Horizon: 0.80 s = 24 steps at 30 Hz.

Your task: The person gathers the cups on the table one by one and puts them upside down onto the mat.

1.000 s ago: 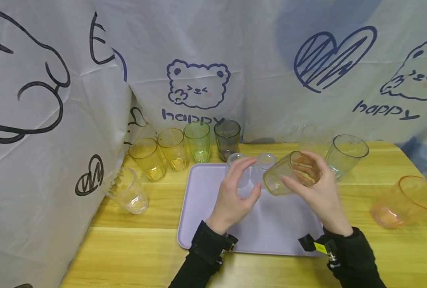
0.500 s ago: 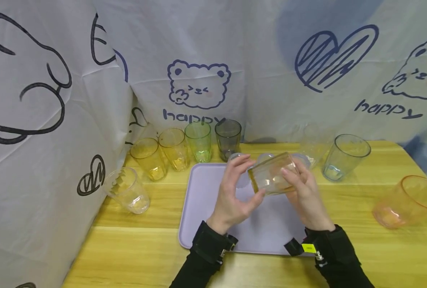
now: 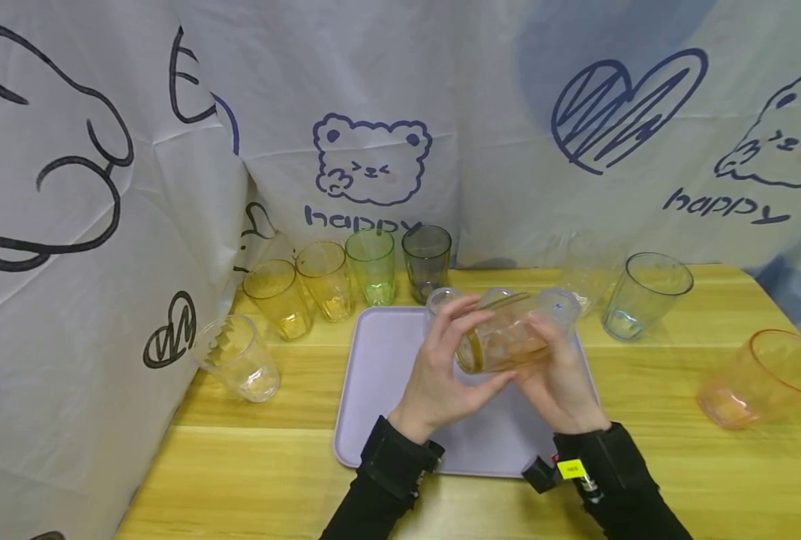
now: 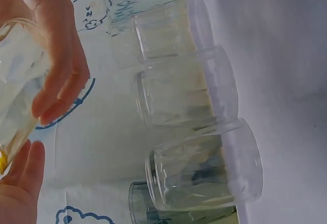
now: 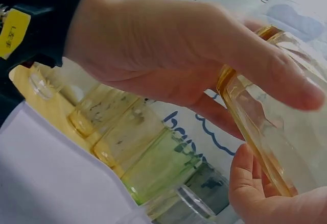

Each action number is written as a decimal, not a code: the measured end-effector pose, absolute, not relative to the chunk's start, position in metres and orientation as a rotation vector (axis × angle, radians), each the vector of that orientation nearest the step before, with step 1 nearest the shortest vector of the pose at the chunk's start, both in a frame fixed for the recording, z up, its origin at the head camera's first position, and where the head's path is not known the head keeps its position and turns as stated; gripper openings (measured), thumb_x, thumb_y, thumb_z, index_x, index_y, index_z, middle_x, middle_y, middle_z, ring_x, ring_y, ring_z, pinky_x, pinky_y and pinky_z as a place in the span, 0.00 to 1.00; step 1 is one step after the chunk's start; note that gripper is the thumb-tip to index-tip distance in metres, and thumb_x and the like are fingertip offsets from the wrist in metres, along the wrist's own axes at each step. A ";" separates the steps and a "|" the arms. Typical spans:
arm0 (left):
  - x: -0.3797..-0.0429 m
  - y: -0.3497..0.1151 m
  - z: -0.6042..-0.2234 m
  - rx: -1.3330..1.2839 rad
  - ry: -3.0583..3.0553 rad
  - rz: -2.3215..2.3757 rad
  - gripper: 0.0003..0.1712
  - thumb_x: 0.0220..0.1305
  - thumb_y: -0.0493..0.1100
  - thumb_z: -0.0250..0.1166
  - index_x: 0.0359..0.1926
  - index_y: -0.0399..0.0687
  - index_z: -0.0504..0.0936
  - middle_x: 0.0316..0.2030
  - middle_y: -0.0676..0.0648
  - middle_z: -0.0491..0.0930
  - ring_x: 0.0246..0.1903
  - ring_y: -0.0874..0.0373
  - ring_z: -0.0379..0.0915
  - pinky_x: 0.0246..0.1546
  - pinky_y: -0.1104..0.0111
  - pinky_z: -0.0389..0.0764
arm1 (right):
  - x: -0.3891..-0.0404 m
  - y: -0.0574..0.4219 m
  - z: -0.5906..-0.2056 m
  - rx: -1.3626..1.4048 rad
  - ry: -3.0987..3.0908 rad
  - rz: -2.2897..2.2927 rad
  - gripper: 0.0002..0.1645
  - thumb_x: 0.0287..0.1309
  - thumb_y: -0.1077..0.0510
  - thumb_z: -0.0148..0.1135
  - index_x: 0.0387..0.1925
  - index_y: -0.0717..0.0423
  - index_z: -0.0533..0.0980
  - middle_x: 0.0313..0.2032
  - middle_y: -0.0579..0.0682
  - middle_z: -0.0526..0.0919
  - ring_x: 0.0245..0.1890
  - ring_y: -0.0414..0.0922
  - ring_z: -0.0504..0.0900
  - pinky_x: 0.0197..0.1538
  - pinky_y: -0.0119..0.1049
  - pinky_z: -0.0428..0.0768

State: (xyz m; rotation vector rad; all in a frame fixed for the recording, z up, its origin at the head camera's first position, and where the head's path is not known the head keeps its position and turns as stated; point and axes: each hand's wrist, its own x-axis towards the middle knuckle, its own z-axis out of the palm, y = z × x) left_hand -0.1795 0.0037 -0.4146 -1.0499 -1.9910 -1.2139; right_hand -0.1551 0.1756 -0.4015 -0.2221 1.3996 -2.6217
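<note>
While left grip holds amber glass at base | right grip — around its side

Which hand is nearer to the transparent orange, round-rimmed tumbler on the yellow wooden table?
Right. The right hand is to the left of the orange tumbler, not touching it; the left hand is farther left, beyond the right one.

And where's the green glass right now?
In the head view, the green glass stands left of centre at the back of the table, between a yellow glass and the dark grey glass, behind the lilac tray.
</note>
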 end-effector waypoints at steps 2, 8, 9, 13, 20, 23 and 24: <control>-0.179 0.004 -0.415 -1.054 -1.994 -1.207 0.45 0.43 0.43 0.82 0.62 0.44 0.70 0.64 0.37 0.68 0.66 0.46 0.69 0.67 0.60 0.76 | -0.155 0.175 -0.403 -0.220 1.407 -2.584 0.15 0.77 0.46 0.41 0.55 0.42 0.71 0.49 0.36 0.80 0.50 0.34 0.78 0.57 0.32 0.77; -0.177 0.004 -0.414 -1.045 -2.010 -1.214 0.44 0.43 0.43 0.82 0.61 0.45 0.70 0.63 0.39 0.70 0.63 0.47 0.73 0.64 0.62 0.79 | -0.156 0.175 -0.404 -0.242 1.445 -2.489 0.19 0.77 0.44 0.39 0.63 0.42 0.64 0.56 0.37 0.74 0.55 0.35 0.75 0.61 0.33 0.76; -0.177 0.003 -0.413 -1.047 -2.017 -1.215 0.43 0.43 0.43 0.82 0.61 0.45 0.70 0.63 0.39 0.70 0.62 0.47 0.73 0.64 0.62 0.79 | -0.156 0.176 -0.404 -0.247 1.447 -2.481 0.20 0.77 0.44 0.38 0.63 0.42 0.63 0.56 0.37 0.74 0.55 0.35 0.75 0.61 0.33 0.76; -0.177 -0.001 -0.410 -1.051 -2.063 -1.225 0.43 0.43 0.43 0.82 0.60 0.46 0.70 0.62 0.40 0.71 0.59 0.48 0.76 0.61 0.64 0.81 | -0.156 0.176 -0.404 -0.260 1.491 -2.437 0.22 0.77 0.42 0.38 0.66 0.42 0.61 0.59 0.38 0.72 0.58 0.36 0.73 0.62 0.34 0.75; -0.177 -0.011 -0.404 -1.050 -2.148 -1.250 0.42 0.43 0.43 0.83 0.60 0.47 0.72 0.61 0.41 0.72 0.51 0.51 0.79 0.52 0.66 0.85 | -0.155 0.173 -0.404 -0.292 1.667 -2.346 0.25 0.76 0.41 0.38 0.69 0.39 0.58 0.62 0.40 0.69 0.61 0.38 0.70 0.63 0.34 0.73; -0.179 -0.012 -0.403 -1.046 -2.176 -1.237 0.41 0.44 0.45 0.82 0.60 0.47 0.72 0.60 0.44 0.73 0.51 0.53 0.78 0.50 0.71 0.83 | -0.158 0.172 -0.404 -0.316 1.774 -2.350 0.22 0.77 0.43 0.37 0.65 0.40 0.63 0.58 0.37 0.74 0.58 0.37 0.73 0.62 0.33 0.74; -0.179 -0.013 -0.402 -1.044 -2.184 -1.235 0.41 0.45 0.45 0.82 0.59 0.47 0.72 0.60 0.44 0.73 0.50 0.54 0.77 0.48 0.72 0.83 | -0.159 0.172 -0.404 -0.316 1.802 -2.356 0.21 0.78 0.42 0.37 0.63 0.39 0.66 0.56 0.36 0.75 0.58 0.36 0.74 0.62 0.32 0.73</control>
